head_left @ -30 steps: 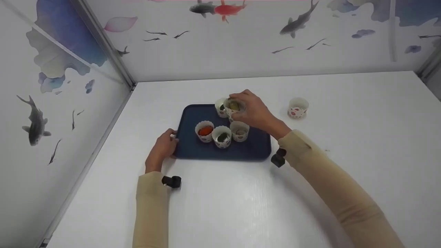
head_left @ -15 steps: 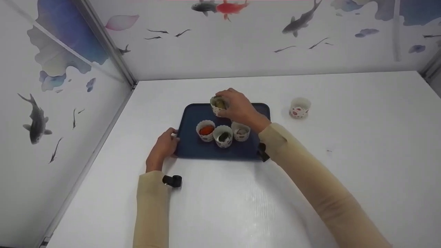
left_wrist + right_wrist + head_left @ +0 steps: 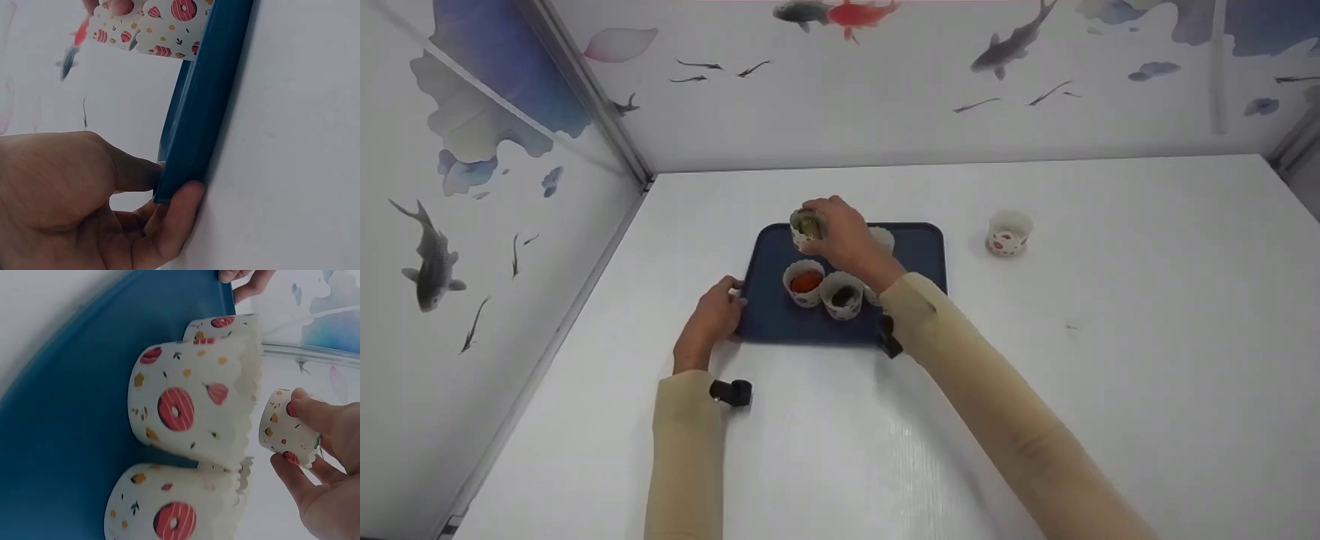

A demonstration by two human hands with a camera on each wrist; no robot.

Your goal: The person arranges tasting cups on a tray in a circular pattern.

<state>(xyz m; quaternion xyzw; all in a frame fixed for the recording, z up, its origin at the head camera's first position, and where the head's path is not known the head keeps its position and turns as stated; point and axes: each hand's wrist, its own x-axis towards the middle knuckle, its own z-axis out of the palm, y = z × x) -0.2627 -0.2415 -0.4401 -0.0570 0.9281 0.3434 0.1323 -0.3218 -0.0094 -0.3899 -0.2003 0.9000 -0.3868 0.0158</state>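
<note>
My right hand holds a patterned paper baking cup with yellow-green contents near the tray's far left corner. In the right wrist view, the thumb and fingers are around that cup. My left hand pinches the left edge of a dark blue tray; the left wrist view shows its thumb and fingers at the rim. On the tray sit a cup with orange contents and one with dark green contents. Another cup stands farther back, partly hidden by the right hand.
A further paper cup stands on the white table, to the right of the tray. Behind the right wrist, a cup beside the dark green one is mostly hidden. Walls painted with fish border the table at the back and left.
My right hand has carried the yellow-green cup leftward across the far part of the tray. A cup at the back has come into view to its right. The left hand stays at the tray edge.
</note>
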